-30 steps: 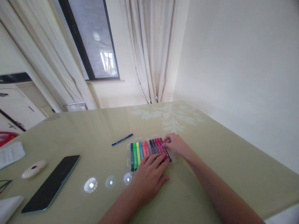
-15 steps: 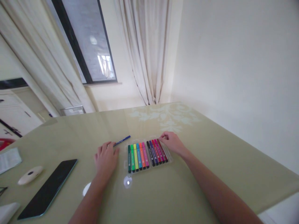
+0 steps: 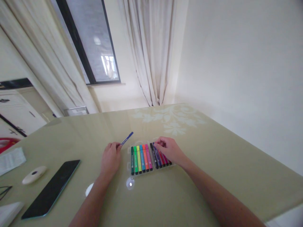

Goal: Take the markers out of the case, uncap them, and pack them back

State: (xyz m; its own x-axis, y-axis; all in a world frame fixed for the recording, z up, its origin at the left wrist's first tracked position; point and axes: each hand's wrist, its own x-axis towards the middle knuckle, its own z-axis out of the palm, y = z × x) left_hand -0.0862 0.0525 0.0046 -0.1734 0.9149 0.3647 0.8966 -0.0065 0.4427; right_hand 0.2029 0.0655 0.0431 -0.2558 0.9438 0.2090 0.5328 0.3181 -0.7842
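My left hand (image 3: pixel 111 160) is closed on a blue marker pen (image 3: pixel 127 138), whose capped end points up and to the right. Beside it on the table lies a clear plastic case (image 3: pixel 153 167) with two rows of coloured markers. Green, yellow, light blue, orange and pink markers (image 3: pixel 142 159) fill the left half. Over the right half, my right hand (image 3: pixel 169 148) has its fingers pinched together at the upper ends of the dark and red markers (image 3: pixel 156 156). Whether a marker is between those fingertips is hidden, and the hand covers part of that row.
A black tablet-like slab (image 3: pixel 50 189) lies on the table (image 3: pixel 151 201) at left, near a white oval object (image 3: pixel 34 175) and a pale folded cloth or paper (image 3: pixel 11 160). A round white thing (image 3: pixel 89 189) is partly behind my left forearm. A wall (image 3: pixel 241 78) borders the right side.
My left hand has picked up the blue marker, which was lying on the table, and tilts it upward. The right hand has moved left from the case's far right corner to over the markers.
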